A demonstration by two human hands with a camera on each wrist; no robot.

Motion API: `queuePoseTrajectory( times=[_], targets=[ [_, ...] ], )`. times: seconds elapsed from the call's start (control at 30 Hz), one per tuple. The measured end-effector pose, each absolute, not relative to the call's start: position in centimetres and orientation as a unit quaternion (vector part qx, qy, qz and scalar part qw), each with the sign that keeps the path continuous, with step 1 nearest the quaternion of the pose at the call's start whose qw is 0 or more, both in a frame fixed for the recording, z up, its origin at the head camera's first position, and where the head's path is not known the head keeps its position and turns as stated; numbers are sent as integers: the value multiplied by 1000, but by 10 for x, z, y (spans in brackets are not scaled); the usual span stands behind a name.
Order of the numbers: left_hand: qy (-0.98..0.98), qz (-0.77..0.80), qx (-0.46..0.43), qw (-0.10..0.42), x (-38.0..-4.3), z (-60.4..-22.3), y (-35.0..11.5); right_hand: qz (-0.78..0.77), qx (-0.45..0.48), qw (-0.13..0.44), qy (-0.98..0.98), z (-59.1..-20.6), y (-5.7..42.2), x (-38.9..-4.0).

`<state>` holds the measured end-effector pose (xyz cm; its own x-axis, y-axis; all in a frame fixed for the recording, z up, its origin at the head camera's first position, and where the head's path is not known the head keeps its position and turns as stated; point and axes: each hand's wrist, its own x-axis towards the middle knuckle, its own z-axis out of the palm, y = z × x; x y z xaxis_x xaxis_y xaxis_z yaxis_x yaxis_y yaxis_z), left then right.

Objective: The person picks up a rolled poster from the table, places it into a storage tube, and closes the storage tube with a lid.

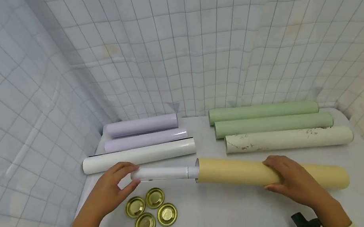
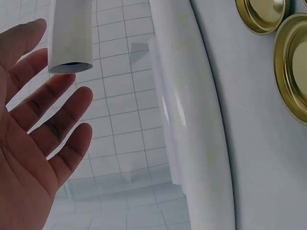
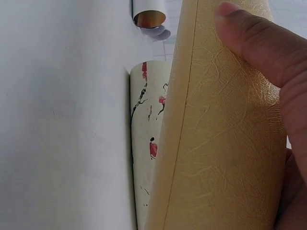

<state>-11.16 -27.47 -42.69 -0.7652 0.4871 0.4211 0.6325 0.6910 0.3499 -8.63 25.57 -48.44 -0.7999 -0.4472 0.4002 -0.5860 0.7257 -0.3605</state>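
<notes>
A narrow white paper roll [image 1: 163, 173] projects from the left end of a wide yellow tube [image 1: 232, 169] with a creased, textured surface. My left hand [image 1: 111, 189] lightly pinches the roll's free end between thumb and fingertips. In the left wrist view, that hollow end [image 2: 72, 43] faces the camera, and the other fingers [image 2: 67, 115] are spread apart below it. My right hand [image 1: 292, 181] grips the yellow tube near its middle from above. In the right wrist view, the thumb [image 3: 254, 33] lies along the yellow surface [image 3: 220, 129]. How far the white roll reaches inside is hidden.
Several gold round lids [image 1: 145, 224] lie by my left hand. Behind it are a thick white roll [image 1: 142, 155] and two lilac rolls [image 1: 142, 125]. Two green rolls [image 1: 274, 124] and a cream patterned roll [image 1: 287, 140] lie back right. Grid-patterned sheeting [image 1: 192, 47] encloses the table.
</notes>
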Motion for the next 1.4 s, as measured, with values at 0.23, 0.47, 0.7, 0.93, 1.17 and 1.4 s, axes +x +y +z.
queuePoseTrajectory(
  times=[0.23,0.47,0.7,0.93,1.17,1.4],
  targets=[
    [-904,-262,-304,146,-109,-434,-275,237,279,147,-919,-486,255,-84],
    [-892,-297,-308,142,-109,-439,-274,237,278,152,-919,-486,256,-83],
    [-881,-337,-304,136,-107,-444,-275,234,281,161,-917,-485,259,-83],
    [-874,-350,-310,133,-105,-448,-276,231,286,157,-917,-485,259,-85],
    [-870,-359,-310,134,-103,-451,-275,232,280,153,-919,-486,261,-83],
    [-860,-383,-305,143,-104,-453,-269,228,277,157,-920,-484,261,-82]
  ],
)
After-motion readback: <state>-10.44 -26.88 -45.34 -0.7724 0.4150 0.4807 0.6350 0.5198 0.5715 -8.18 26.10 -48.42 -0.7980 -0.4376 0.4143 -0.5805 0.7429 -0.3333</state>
